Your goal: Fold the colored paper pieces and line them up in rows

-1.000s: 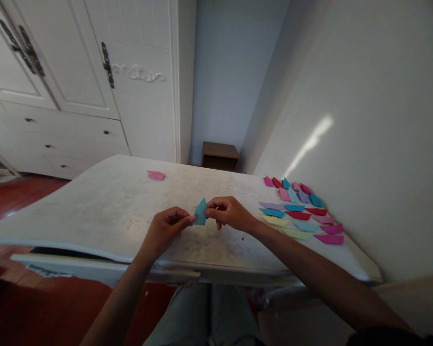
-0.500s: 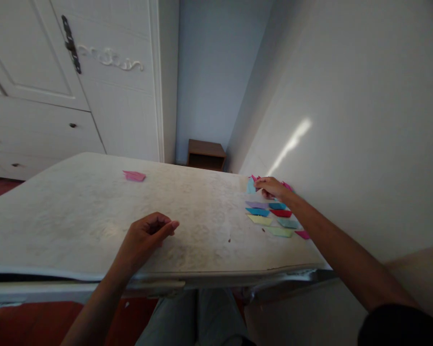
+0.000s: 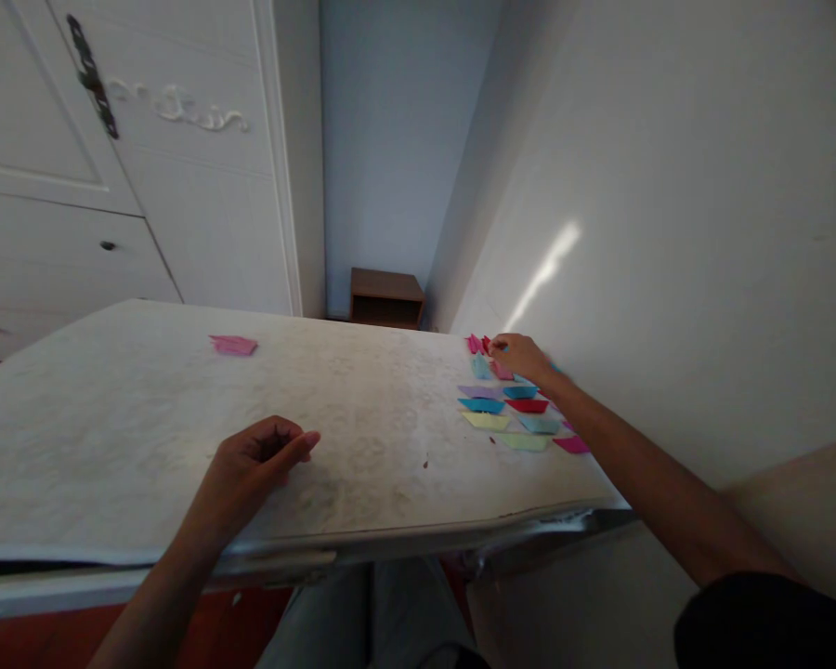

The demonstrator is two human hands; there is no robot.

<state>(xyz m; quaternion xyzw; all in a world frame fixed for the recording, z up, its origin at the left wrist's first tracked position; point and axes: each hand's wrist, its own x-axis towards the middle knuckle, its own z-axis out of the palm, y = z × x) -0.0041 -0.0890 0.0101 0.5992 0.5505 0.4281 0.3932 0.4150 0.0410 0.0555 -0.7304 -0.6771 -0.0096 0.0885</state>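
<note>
My right hand (image 3: 519,357) reaches to the back right of the table, its fingertips pinched at a red folded paper boat (image 3: 487,345). Beside it lies a pink paper boat (image 3: 475,344); just below are a light blue one (image 3: 480,366) and a rose one (image 3: 502,371). Nearer to me, rows of flat paper boats hold a lilac (image 3: 479,392), a blue (image 3: 480,406), a red (image 3: 528,406) and a pale yellow one (image 3: 486,421). My forearm covers part of the group. My left hand (image 3: 261,455) rests over the table's left half, fingers curled against the thumb, nothing visible in them.
A lone pink paper boat (image 3: 233,346) lies at the back left of the white table (image 3: 369,400). A small dark speck (image 3: 424,464) is near the front. A wall (image 3: 633,232) borders the right side, a white wardrobe (image 3: 202,204) stands behind, and a brown box-like stand (image 3: 386,283) is beyond.
My right hand has shifted to the back of the group, uncovering the rose paper boat below it. My left hand keeps its curled shape. The whole view has turned slightly right.
</note>
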